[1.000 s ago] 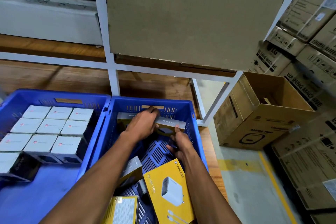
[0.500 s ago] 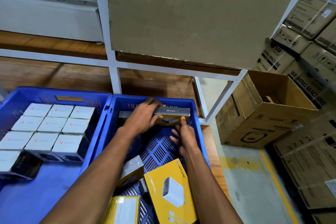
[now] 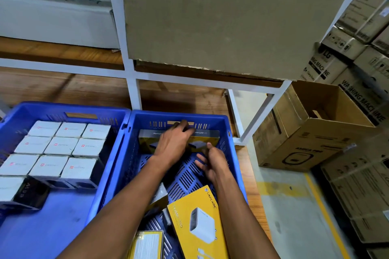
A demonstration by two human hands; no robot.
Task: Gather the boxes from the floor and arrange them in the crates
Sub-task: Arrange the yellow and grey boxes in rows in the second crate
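The left hand [image 3: 172, 145] is curling its fingers over a yellow box [image 3: 206, 137] standing on edge against the far wall of the right crate [image 3: 233, 153]. The right hand [image 3: 212, 162] is hovering just beside it, fingers loosely spread, holding nothing.

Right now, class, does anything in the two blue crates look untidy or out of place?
Yes. In the right crate, the yellow charger box lies tilted and loose beside other scattered boxes, unlike the white boxes set in neat rows in the left crate.
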